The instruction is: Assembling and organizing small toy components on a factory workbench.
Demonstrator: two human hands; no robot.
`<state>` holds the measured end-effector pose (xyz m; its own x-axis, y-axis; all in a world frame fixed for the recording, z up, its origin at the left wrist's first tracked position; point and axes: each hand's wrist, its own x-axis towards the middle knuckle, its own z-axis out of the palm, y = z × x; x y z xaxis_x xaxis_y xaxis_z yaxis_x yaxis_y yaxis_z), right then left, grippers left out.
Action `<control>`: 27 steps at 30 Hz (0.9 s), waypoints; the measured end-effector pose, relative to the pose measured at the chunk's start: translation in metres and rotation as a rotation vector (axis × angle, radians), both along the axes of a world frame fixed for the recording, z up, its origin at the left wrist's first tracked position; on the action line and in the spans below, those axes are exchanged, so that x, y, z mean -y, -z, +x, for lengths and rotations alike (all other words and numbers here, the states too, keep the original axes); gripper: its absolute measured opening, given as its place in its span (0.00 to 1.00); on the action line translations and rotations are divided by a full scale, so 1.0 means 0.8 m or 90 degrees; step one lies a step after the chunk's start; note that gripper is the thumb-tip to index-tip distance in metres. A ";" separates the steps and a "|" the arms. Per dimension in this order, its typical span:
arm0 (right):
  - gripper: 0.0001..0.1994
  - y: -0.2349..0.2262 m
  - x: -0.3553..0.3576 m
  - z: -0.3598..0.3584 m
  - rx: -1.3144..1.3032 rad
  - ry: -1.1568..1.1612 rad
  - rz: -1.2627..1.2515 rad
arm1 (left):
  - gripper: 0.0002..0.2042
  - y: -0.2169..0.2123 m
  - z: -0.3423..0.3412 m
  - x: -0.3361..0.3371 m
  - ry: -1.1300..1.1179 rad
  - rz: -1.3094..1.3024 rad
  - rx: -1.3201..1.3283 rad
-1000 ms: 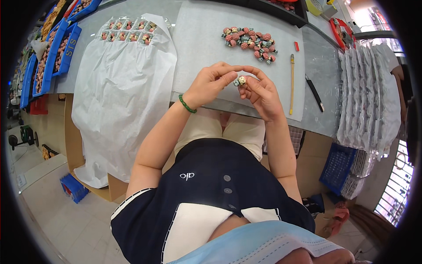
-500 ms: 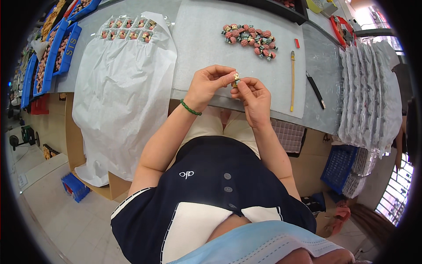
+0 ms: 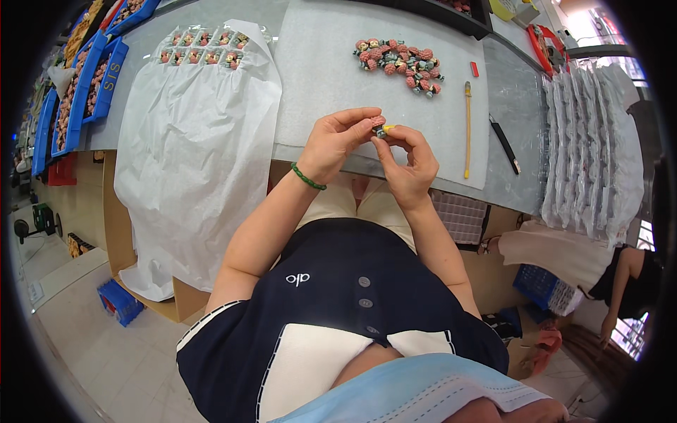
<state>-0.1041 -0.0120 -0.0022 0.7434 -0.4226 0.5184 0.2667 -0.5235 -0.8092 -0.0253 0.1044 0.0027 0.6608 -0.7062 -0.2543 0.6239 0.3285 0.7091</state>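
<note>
Over the near edge of the white mat [image 3: 321, 77], my left hand [image 3: 335, 141] pinches a small figurine [image 3: 379, 122] with a knobbly pink top and a grey-green lower part. My right hand [image 3: 409, 158] is closed on its lower side, thumb below and index finger beside it. A small yellow bit shows at the index fingertip; I cannot tell what it belongs to. Farther back on the mat lies a pile of similar pink-topped figurines [image 3: 402, 65]. To the left, a clear compartment tray [image 3: 185, 41] holds several figurines, partly under a white sheet [image 3: 201, 141].
Right of the pile lie a red piece [image 3: 474, 69], a yellow stick-like tool [image 3: 467, 130] and a black-handled tool [image 3: 505, 144]. Stacked wrapped trays [image 3: 585, 155] stand at the right edge. Blue bins [image 3: 107, 81] of parts are at left. Another person's arm [image 3: 620, 289] shows lower right.
The figurine has turned, so its pink top now shows instead of its pale front. My right hand's fingers have shifted around it. Another person has come into view at right.
</note>
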 end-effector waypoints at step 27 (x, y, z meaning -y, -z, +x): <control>0.08 -0.020 0.062 0.059 -0.110 0.047 -0.073 | 0.14 -0.015 0.016 -0.019 0.025 -0.058 -0.054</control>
<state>-0.0568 -0.0614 0.0134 0.7945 -0.4250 0.4336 0.0860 -0.6282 -0.7733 -0.0122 0.1194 0.0151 0.6114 -0.7538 -0.2409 0.6937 0.3639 0.6216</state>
